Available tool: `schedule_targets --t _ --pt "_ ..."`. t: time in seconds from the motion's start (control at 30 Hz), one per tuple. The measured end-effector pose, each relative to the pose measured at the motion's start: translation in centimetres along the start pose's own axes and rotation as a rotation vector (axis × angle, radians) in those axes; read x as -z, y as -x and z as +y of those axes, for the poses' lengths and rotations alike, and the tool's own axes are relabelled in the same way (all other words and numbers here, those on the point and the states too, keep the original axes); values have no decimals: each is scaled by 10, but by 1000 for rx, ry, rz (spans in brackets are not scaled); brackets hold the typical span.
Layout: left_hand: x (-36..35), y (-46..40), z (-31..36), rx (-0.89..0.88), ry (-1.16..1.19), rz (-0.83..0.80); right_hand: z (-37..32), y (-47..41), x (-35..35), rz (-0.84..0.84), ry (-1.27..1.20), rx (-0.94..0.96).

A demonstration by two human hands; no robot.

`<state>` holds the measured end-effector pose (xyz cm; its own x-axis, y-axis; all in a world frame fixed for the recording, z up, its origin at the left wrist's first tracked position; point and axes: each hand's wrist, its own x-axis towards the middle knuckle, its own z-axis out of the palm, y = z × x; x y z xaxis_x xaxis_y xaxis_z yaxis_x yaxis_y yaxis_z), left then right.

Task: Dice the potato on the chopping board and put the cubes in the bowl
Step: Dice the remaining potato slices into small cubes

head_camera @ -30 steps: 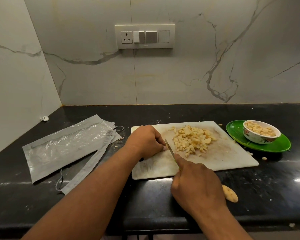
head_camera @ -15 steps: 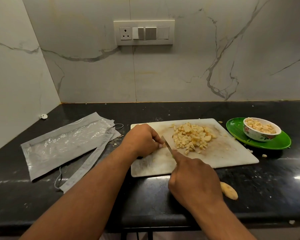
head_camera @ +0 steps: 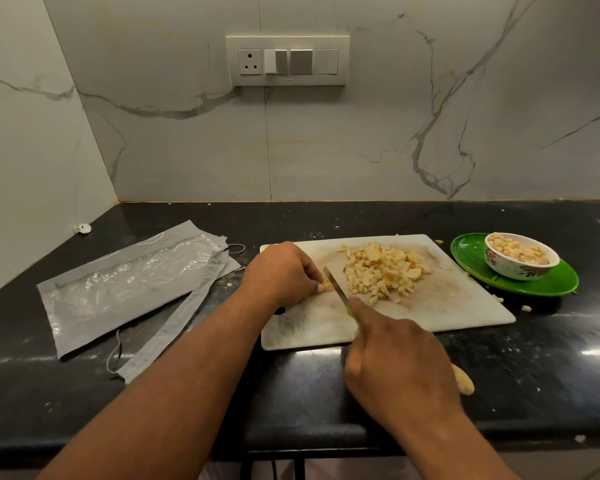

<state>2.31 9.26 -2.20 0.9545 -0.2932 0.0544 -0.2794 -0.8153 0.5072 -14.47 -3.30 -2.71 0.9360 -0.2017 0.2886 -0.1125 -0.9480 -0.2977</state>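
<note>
Here, my left hand (head_camera: 284,271) is curled over the last small potato piece (head_camera: 327,285) at the left part of the chopping board (head_camera: 465,306), fingertips (head_camera: 321,288) tucked in and pinning it; I judge that keeps the piece from rolling and the nails clear of the edge. Right hand (head_camera: 395,355) is wrapped round the knife handle, forefinger stretched along the spine for steering. The knife (head_camera: 335,285) blade slants up-left, its tip just beside the pinned piece.

Outward: heap of potato cubes (head_camera: 383,270) sits mid-board, just right of the blade, pushed aside to leave cutting room, I reckon. Bowl (head_camera: 520,268), already holding cubes, stands on a green plate (head_camera: 551,284) off the board's right corner, near for the transfer. Stray bits lie on the worktop (head_camera: 551,358). A potato scrap (head_camera: 465,382) lies near the front edge, partly behind my right hand. Grey plastic pouches (head_camera: 125,285) lie at left.
</note>
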Motion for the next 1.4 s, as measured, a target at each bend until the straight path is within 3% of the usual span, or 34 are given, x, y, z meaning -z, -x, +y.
schedule_targets --t 0.4,0.63,0.8,1.0,1.3,1.4 --pt "0 -3 -1 5 19 -17 7 23 12 -116 0 -39" --pt "-2 2 -1 -35 15 54 15 -2 0 116 -109 -58" --pt "-13 2 5 -87 -65 86 24 -9 -6 123 -331 -104" --pt "-17 2 10 -116 -175 131 26 -11 -6 83 -368 -103" --pt "-12 6 5 -193 -298 -85 32 -11 -8 67 -418 -95" --pt "-6 6 4 -194 -283 -43 34 -12 -8 58 -425 -89"
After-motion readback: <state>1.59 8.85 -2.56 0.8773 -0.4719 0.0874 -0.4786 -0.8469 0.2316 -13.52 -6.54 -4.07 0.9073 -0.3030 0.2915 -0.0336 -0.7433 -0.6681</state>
